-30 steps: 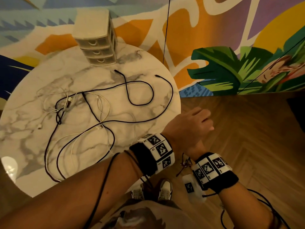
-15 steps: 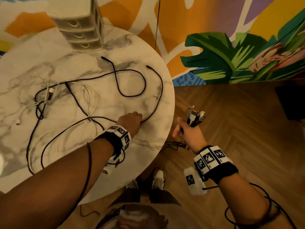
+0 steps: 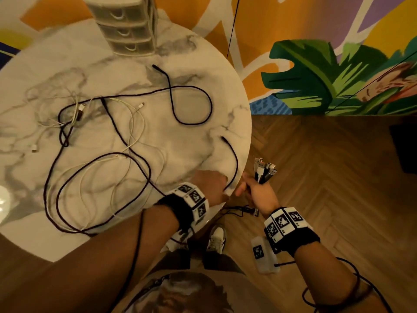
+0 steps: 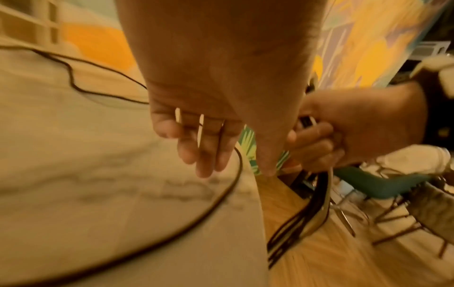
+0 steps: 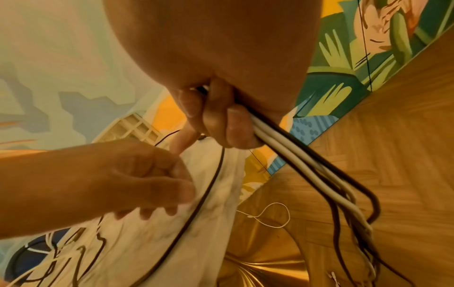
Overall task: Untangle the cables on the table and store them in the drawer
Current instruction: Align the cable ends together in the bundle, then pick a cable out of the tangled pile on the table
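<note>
Left hand (image 3: pixel 213 184) has moved from mid-surface back to the surface (image 3: pixel 203 64) edge, fingers loosely curved over the black cable (image 3: pixel 234 163), grip unclear. Right hand (image 3: pixel 257 190), just off that edge, holds the bundle (image 3: pixel 265 171). White cables (image 3: pixel 133 123) remain tangled; drawer (image 3: pixel 126 30) at far edge, closed.

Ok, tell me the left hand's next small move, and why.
Probably pinch the black cable at the table edge and pass its end to the right hand. The left hand hovers open beside it, and the right already grips a bundle of cable ends.
</note>
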A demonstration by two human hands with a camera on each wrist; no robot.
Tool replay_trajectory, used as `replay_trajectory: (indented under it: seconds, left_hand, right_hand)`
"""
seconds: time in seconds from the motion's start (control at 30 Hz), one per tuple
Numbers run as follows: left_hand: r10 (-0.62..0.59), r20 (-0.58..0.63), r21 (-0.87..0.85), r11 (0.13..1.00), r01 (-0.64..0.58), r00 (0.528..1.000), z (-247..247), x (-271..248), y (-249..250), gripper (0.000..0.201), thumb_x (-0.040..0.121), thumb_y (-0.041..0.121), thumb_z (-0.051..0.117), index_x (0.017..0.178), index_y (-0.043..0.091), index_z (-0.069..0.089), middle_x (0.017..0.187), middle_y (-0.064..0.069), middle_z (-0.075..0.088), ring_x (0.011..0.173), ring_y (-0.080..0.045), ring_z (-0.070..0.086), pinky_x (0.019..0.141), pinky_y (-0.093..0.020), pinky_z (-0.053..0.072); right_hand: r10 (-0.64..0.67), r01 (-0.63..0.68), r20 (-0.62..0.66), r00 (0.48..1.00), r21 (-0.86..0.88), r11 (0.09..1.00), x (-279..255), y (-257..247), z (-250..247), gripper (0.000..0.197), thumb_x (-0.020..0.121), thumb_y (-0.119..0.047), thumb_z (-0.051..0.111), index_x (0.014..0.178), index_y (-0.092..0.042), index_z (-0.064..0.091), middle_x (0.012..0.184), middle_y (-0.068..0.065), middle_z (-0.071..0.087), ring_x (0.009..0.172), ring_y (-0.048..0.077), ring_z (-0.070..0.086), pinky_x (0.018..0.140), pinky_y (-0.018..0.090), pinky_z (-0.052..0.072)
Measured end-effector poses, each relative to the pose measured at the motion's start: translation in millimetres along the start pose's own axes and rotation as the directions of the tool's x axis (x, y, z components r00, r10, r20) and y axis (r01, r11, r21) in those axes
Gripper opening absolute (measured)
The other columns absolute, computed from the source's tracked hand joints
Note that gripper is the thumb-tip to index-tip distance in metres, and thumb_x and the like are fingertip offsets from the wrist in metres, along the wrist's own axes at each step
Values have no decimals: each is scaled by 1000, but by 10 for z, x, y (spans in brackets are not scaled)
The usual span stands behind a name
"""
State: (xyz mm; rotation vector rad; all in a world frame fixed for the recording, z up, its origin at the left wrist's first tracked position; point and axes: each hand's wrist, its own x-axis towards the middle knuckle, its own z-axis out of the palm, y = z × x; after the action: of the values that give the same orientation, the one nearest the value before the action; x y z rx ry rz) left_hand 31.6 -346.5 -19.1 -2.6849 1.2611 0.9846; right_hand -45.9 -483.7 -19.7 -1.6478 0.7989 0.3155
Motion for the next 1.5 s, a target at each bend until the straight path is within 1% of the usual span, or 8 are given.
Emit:
replay_trajectory:
  seconds: [0.13, 0.4, 0.63, 0.87, 1.07, 1.2, 1.37, 1.5]
  left_hand:
    - [33, -29, 43, 999, -32, 999, 177, 22, 173, 18, 91, 22, 49, 101, 11, 61, 103, -10, 66, 92, -31, 64, 65, -31, 39]
    - [57, -12, 106, 993, -55, 998, 392, -292, -18, 21, 85, 24, 52, 97, 12, 63, 103, -11, 66, 91, -31, 64, 71, -35, 47]
    - [133, -41, 122, 984, -127, 990, 505, -389, 61, 37, 90, 20, 49, 126, 11, 47, 102, -12, 63, 92, -32, 61, 67, -38, 46]
    - [-119, -157, -88, 990, 106, 980, 615, -382, 192, 29, 93, 25, 47, 118, 9, 49, 108, -9, 62, 95, -28, 62, 64, -32, 41]
    - [-125, -185, -140, 985, 99, 975, 675, -335, 242, 23, 92, 28, 51, 106, 10, 56, 95, -8, 66, 84, -28, 64, 60, -31, 41]
    - [7, -294, -182, 981, -63, 956, 658, -410, 275, 26, 91, 34, 49, 110, 15, 51, 101, -6, 63, 87, -28, 63, 67, -36, 49]
    - [-31, -239, -92, 996, 9, 970, 645, -523, 90, 32, 96, 39, 39, 113, 16, 53, 106, -7, 65, 99, -28, 59, 73, -34, 43]
    - [-58, -378, -5, 998, 61, 924, 668, -717, -358, 38, 95, 37, 32, 88, 17, 64, 87, -2, 66, 92, -25, 56, 79, -37, 44]
  right_hand:
    - [36, -38, -36, 999, -49, 998, 55, 253, -77, 62, 100, -41, 38, 61, -2, 67, 36, -3, 34, 31, 9, 27, 38, 20, 26]
    - [110, -112, -36, 993, -61, 992, 69, 425, 61, 52, 101, -35, 40, 66, -11, 70, 32, -8, 41, 26, 7, 36, 34, 14, 25]
    - [57, -53, 12, 998, -233, 971, 7, 383, 423, 41, 97, -38, 47, 62, -22, 61, 66, 0, 61, 62, 18, 56, 62, 30, 38]
    - [50, -46, 8, 999, -288, 956, -8, 450, 558, 35, 96, -35, 48, 111, -8, 64, 109, 16, 67, 102, 33, 62, 85, 35, 45]
    - [79, -75, -4, 997, -358, 931, -111, 574, 377, 45, 97, -47, 40, 72, -15, 60, 73, 7, 62, 66, 21, 56, 65, 32, 41]
    - [8, -4, 14, 1000, -282, 960, -147, 592, 396, 25, 98, -32, 45, 86, -16, 60, 72, 3, 59, 63, 17, 53, 66, 33, 42]
    - [55, -75, -223, 973, -83, 994, -78, 442, 212, 31, 96, -33, 50, 69, -19, 57, 63, 0, 57, 56, 16, 51, 53, 28, 35]
    - [220, -177, -445, 868, 137, 975, 15, 395, -97, 43, 93, -45, 53, 64, -14, 57, 60, 4, 59, 57, 25, 51, 55, 30, 38]
